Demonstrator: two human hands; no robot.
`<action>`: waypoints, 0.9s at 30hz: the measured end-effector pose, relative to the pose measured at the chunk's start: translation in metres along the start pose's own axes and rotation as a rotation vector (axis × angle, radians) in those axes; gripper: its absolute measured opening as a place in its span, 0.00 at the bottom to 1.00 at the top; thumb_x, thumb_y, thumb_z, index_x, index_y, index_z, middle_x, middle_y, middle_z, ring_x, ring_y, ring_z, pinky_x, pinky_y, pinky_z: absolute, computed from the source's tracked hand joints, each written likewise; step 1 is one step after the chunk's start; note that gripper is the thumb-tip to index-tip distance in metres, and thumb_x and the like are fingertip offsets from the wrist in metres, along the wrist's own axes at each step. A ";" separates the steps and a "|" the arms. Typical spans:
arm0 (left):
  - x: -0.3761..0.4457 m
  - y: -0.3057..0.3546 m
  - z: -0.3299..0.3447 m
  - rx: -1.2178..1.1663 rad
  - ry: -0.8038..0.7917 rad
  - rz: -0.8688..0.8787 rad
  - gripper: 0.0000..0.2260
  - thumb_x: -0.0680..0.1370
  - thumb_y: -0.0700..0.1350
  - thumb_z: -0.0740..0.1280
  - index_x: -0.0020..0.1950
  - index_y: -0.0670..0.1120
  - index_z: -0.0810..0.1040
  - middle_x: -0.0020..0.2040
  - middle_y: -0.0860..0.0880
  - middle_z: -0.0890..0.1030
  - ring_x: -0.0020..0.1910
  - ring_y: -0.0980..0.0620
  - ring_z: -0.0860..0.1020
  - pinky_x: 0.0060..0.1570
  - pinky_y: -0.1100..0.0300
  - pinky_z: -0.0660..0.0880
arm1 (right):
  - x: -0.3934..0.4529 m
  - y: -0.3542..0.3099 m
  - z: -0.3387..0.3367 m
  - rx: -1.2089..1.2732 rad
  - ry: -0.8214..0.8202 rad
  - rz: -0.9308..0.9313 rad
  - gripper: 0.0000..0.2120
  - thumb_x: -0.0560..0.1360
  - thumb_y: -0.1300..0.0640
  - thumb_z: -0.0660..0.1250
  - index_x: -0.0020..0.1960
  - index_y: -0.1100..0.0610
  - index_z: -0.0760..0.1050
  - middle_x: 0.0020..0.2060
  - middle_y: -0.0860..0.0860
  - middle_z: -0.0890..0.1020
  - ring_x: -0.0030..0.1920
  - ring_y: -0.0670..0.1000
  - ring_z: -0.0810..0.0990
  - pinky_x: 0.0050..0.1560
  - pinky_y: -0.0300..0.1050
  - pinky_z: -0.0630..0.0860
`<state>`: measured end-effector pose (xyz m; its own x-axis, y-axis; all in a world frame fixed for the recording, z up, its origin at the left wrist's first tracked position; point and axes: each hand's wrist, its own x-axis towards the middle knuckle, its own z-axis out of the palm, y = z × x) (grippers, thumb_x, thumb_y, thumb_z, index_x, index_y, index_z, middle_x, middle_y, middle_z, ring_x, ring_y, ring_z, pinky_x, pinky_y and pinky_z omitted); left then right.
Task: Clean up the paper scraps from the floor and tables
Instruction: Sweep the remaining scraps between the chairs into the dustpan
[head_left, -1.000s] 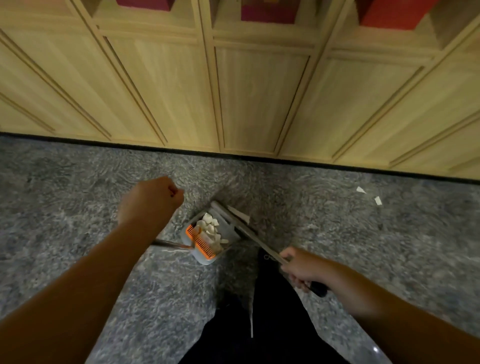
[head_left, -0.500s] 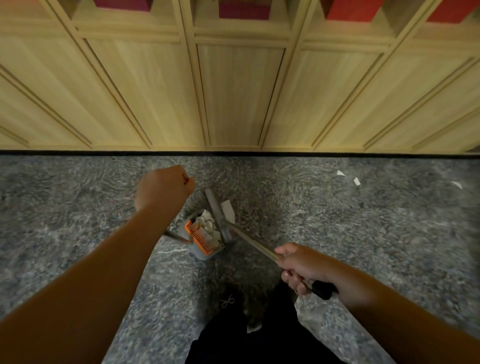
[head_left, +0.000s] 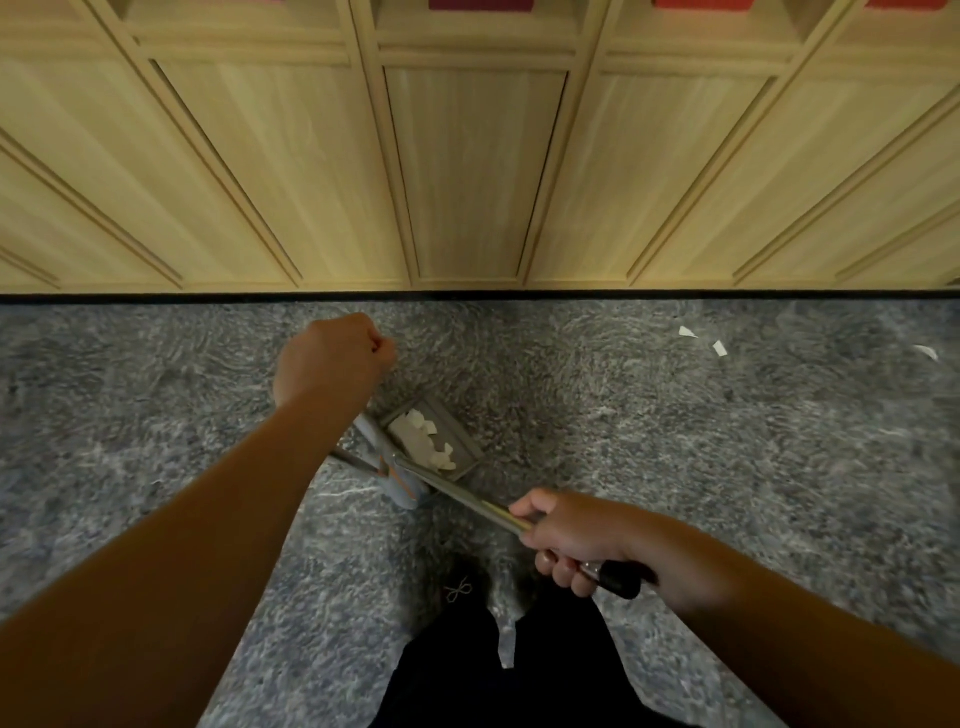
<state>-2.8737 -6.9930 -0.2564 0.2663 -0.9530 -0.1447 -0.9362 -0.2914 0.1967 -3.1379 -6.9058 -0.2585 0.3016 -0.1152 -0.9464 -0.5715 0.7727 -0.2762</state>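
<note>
A grey long-handled dustpan (head_left: 459, 435) sits on the carpet and holds several white paper scraps (head_left: 427, 442). My left hand (head_left: 332, 358) is curled in a fist above it, and the pan's thin metal handle (head_left: 347, 458) runs up under my forearm toward it. My right hand (head_left: 566, 540) grips the broom's metal handle (head_left: 457, 493) near its black end. The grey brush head (head_left: 387, 467) lies along the pan's near left side. Three loose scraps lie on the carpet at the right: scrap (head_left: 688, 331), scrap (head_left: 719, 348), scrap (head_left: 927, 352).
Light wooden cabinet doors (head_left: 475, 171) run across the back, meeting the grey carpet (head_left: 675, 467) at a dark baseboard. My dark trousers (head_left: 498, 675) and a shoe show at the bottom centre.
The brush head swung from the pan's far right side to its near left side. The scrap at the pan's lip is gone from the carpet. The orange comb is now mostly hidden.
</note>
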 end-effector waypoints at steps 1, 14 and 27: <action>-0.001 0.003 -0.001 0.002 -0.008 0.002 0.11 0.78 0.59 0.62 0.42 0.54 0.75 0.33 0.51 0.76 0.30 0.51 0.75 0.27 0.63 0.68 | -0.003 0.001 -0.003 0.001 -0.005 0.001 0.18 0.82 0.61 0.56 0.69 0.49 0.61 0.33 0.54 0.69 0.20 0.44 0.67 0.23 0.33 0.64; -0.015 0.011 -0.003 0.016 -0.013 0.078 0.11 0.78 0.59 0.62 0.42 0.55 0.75 0.34 0.51 0.77 0.32 0.50 0.76 0.29 0.62 0.69 | -0.048 0.011 -0.008 0.318 -0.076 -0.047 0.15 0.83 0.63 0.54 0.67 0.51 0.63 0.33 0.53 0.66 0.21 0.44 0.62 0.21 0.33 0.61; -0.018 -0.006 -0.002 0.038 0.024 0.065 0.13 0.78 0.61 0.62 0.41 0.54 0.76 0.31 0.52 0.76 0.29 0.52 0.73 0.27 0.63 0.65 | -0.039 0.052 -0.029 0.583 -0.058 -0.038 0.14 0.82 0.63 0.56 0.65 0.51 0.65 0.29 0.54 0.70 0.21 0.44 0.64 0.19 0.34 0.62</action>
<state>-2.8721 -6.9737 -0.2531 0.2097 -0.9716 -0.1096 -0.9595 -0.2261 0.1682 -3.2018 -6.8792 -0.2407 0.3645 -0.1273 -0.9224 -0.0502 0.9865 -0.1560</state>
